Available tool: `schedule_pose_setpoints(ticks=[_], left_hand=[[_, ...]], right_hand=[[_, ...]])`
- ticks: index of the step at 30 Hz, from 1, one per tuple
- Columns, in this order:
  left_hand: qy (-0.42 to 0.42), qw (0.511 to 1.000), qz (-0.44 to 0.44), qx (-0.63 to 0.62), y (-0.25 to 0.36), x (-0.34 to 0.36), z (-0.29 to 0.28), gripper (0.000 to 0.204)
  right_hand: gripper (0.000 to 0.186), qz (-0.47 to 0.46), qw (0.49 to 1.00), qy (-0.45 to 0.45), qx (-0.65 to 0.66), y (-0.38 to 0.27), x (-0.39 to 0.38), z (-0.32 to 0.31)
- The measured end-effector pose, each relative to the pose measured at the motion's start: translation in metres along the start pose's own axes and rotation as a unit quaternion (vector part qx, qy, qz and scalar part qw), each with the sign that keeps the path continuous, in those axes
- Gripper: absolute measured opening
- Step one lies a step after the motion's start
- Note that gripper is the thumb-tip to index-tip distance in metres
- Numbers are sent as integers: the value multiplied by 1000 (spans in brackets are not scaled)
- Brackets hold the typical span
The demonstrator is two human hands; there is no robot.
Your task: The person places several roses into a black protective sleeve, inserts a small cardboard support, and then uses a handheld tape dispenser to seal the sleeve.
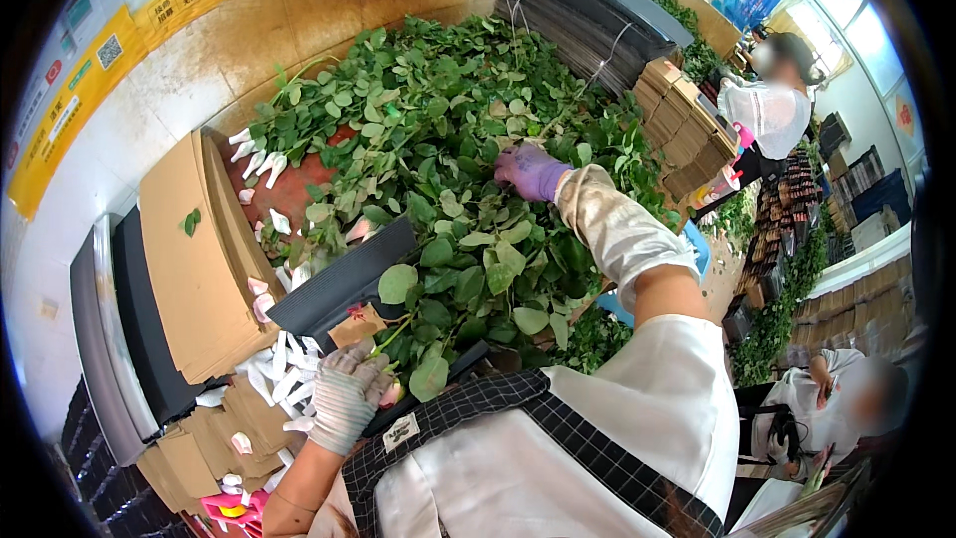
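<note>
A large heap of leafy green rose stems (pixel 428 139) covers the work surface before me. Low at the left, my left hand (pixel 347 389), in a whitish glove, is closed on a rose (pixel 391 396) with a pinkish bloom; part of its green stem shows above the fingers. My right hand (pixel 533 172), in a purple glove, reaches far into the heap. Its fingers curl down among the leaves, and what they grip is hidden. Between the left hand and the heap stands a dark ridged board (pixel 344 279) with a piece of brown cardboard (pixel 357 325) at its near end.
White sleeve-like bud covers (pixel 279 369) lie beside my left hand. Cardboard sheets (pixel 189 259) lean at the left; a dark stack of sheets (pixel 588 20) and folded cardboard (pixel 682 120) stand behind the heap. Two people, one a person in white (pixel 767 110), are at the right.
</note>
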State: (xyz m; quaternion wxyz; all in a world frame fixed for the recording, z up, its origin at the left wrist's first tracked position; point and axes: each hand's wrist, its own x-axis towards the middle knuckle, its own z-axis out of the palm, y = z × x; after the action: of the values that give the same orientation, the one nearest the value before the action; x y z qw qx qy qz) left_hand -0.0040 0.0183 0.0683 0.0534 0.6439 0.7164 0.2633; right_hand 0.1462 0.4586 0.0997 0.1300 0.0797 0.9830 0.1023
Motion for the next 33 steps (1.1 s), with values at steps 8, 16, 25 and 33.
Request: schedule_pose_setpoints(ticks=[8, 16, 25, 33], left_hand=[[14, 1000, 1, -19, 5, 3, -4, 23], [37, 999, 20, -19, 3, 5, 2, 24], [9, 1000, 22, -15, 0, 12, -4, 28], [-22, 998, 2, -59, -15, -9, 7, 28]], right_hand=[[21, -7, 998, 45, 51, 11, -2, 8], [10, -3, 987, 153, -54, 16, -34, -75], [7, 45, 985, 10, 168, 23, -83, 49], [23, 9, 996, -19, 84, -21, 41, -136]])
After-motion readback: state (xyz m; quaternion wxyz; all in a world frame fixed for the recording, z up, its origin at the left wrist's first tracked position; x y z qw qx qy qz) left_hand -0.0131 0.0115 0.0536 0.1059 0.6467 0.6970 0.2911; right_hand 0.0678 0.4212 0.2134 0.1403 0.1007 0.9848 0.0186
